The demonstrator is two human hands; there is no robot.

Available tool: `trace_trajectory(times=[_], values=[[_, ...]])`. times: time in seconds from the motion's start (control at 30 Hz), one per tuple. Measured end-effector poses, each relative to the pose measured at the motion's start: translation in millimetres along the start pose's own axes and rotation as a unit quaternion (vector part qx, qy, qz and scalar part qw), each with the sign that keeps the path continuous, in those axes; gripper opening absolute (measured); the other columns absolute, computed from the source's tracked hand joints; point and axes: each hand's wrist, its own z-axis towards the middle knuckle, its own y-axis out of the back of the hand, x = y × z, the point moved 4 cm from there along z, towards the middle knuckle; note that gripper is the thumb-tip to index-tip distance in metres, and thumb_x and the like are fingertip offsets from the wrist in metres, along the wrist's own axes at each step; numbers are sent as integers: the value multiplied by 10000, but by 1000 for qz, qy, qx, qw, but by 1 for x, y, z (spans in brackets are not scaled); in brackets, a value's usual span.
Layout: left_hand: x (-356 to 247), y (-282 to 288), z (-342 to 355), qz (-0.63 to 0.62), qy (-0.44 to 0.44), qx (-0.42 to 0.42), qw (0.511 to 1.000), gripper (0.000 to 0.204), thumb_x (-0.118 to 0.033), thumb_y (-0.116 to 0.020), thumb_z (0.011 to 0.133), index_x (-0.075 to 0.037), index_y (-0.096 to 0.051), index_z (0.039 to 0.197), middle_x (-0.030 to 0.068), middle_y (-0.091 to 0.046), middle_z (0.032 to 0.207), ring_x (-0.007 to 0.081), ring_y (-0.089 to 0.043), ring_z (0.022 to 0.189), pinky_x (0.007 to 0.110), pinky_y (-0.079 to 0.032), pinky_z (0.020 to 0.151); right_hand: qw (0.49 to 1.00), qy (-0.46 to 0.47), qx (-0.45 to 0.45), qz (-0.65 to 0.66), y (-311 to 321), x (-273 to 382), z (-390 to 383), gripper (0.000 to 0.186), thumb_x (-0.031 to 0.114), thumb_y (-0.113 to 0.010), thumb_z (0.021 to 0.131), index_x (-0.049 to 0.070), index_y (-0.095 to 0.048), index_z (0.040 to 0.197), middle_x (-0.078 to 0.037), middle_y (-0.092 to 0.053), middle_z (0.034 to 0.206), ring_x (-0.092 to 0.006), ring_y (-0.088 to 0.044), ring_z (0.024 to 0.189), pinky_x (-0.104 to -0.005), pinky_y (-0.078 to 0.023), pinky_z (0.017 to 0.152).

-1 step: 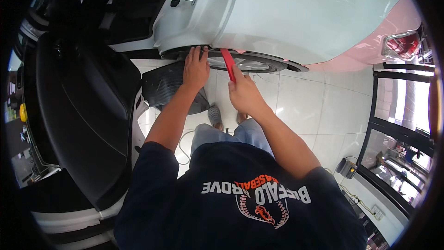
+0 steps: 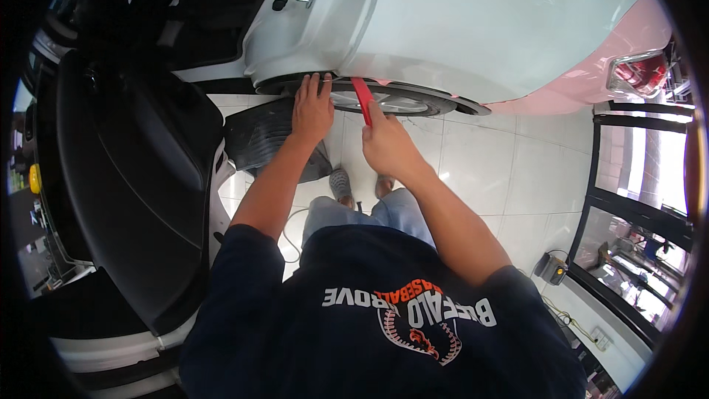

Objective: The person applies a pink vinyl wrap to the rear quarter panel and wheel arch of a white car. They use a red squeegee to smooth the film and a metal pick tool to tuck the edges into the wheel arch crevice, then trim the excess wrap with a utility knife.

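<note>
The red tool (image 2: 361, 94) had its tip up at the wheel arch (image 2: 417, 87) edge, with the right hand (image 2: 389, 144)'s grip wrapped round its lower end. Left hand (image 2: 313, 114)'s grip was unclenched, just resting against the arch nearby, above a black mat (image 2: 262, 137).

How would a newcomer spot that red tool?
Find the pale car body at the upper right, then the silver wheel under its edge. The slim tool slants from the right hand up to that edge, bright red against silver wheel and black tyre.
</note>
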Motion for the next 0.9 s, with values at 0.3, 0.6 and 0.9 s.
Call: trace_trajectory(times=[0.3,0.6,0.9], values=[[-12,-4,3,4,-1,4,1000,588,-142,-648,866,-35,-479,1419,215,-470,1397,421,-417,1341,538,-345,1115,954,-158,253,-20,42,42,73,229,-13,-439,852,-144,-626,849,-273,-659,717,-310,-694,551,-430,-589,483],[-8,-10,6,-55,-14,-20,998,474,-109,-636,856,-10,-533,1309,169,-504,1421,396,-425,1362,552,-333,1126,980,-134,140,43,18,12,53,360,19,-461,861,-140,-518,1180,-243,-670,733,-295,-698,570,-397,-580,477],[-14,1,18,-59,-58,-16,996,399,-105,-633,866,28,-575,1238,184,-568,1309,390,-500,1268,486,-408,1080,999,10,29,-17,28,-37,-25,484,104,-454,940,-74,-404,1387,-307,-674,858,-418,-696,712,-493,-553,696]])
